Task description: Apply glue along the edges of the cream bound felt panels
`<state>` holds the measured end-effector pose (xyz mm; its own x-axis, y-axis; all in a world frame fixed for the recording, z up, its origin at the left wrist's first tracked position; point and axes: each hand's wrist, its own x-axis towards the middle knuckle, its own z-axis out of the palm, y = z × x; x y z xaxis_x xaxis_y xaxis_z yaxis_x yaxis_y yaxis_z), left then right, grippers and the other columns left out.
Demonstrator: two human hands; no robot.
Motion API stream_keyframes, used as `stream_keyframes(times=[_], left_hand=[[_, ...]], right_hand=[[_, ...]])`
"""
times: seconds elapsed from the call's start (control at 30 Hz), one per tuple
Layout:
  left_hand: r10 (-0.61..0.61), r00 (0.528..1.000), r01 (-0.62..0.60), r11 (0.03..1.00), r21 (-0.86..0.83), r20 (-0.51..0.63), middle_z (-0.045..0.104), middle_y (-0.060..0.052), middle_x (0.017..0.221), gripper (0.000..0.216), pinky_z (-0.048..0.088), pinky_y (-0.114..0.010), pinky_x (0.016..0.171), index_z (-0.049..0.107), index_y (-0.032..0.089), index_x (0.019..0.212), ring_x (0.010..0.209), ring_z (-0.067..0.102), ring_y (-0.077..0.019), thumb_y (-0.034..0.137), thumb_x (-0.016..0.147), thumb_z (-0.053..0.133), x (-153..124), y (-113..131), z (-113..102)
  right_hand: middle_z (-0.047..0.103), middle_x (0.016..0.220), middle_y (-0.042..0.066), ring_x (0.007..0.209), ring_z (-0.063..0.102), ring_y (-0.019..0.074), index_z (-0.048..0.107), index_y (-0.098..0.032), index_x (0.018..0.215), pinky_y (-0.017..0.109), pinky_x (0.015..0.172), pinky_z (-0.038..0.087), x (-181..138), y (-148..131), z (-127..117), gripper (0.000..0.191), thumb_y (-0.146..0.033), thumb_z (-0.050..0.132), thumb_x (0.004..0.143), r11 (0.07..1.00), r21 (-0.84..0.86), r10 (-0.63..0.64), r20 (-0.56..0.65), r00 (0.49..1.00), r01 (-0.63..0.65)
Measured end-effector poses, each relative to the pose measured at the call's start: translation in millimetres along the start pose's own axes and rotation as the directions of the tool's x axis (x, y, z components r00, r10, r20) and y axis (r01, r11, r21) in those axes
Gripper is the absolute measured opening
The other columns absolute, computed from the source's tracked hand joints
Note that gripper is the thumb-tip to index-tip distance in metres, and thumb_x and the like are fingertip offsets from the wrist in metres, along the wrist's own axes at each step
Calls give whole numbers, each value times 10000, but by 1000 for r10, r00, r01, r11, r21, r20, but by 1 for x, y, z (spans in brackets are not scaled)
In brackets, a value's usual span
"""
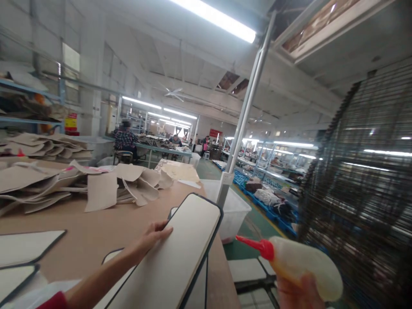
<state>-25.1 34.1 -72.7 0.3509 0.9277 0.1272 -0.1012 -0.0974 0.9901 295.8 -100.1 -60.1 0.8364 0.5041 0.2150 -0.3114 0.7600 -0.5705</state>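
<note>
My left hand (154, 236) grips the left edge of a long cream panel with a dark blue rim (180, 249), thumb on its face and fingers behind it. The panel is tilted up over the table's right edge, its near end cut off by the frame. In my right hand (301, 292), low at the right, is a squeeze bottle (305, 262) of yellowish liquid. Its red nozzle points left toward the panel, apart from it. More dark-rimmed panels lie under the held one and at the table's left, such as the cream panel (28, 246).
Loose beige sheets (103, 189) are heaped across the back of the brown table (83, 227). A white bin (236, 210) and a metal post (244, 111) stand beyond its right edge. A tall wire rack (363, 171) rises at right. A seated person (125, 139) is farther back.
</note>
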Motion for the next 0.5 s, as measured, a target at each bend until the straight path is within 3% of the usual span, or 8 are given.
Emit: stream_keyframes(times=[0.17, 0.23, 0.33, 0.5], left_hand=[[-18, 999, 14, 996, 84, 44, 750, -38, 876, 456, 514, -292, 702, 739, 212, 972, 791, 672, -243, 543, 658, 729, -13, 1, 3], [-28, 999, 23, 994, 106, 45, 750, -39, 875, 482, 519, -301, 711, 743, 221, 971, 817, 672, -261, 565, 635, 733, -16, 0, 5], [-44, 998, 39, 993, 110, 39, 749, -42, 861, 510, 520, -304, 709, 745, 213, 973, 817, 671, -268, 563, 602, 747, -21, 3, 10], [-44, 999, 43, 996, 74, 6, 747, -56, 886, 522, 512, -300, 714, 722, 175, 1033, 791, 672, -242, 532, 652, 712, -31, 14, 17]], right_hand=[[603, 1229, 2, 1119, 547, 220, 685, -252, 1004, 203, 689, 555, 2, -17, 20, 637, -298, 892, 403, 992, -2, -125, 42, 991, 125], [581, 1258, -3, 1130, 534, 215, 680, -253, 1009, 216, 734, 553, 6, -20, 20, 649, -271, 888, 395, 987, -11, -159, 99, 982, 161], [604, 1203, -1, 989, 586, 170, 653, -256, 1067, 224, 737, 548, 14, -20, 13, 654, -259, 875, 453, 972, -55, -214, 183, 960, 227], [664, 840, 22, 730, 616, 184, 638, -202, 1063, 270, 597, 547, 12, 1, -25, 621, -320, 871, 500, 922, -299, -195, 187, 963, 245]])
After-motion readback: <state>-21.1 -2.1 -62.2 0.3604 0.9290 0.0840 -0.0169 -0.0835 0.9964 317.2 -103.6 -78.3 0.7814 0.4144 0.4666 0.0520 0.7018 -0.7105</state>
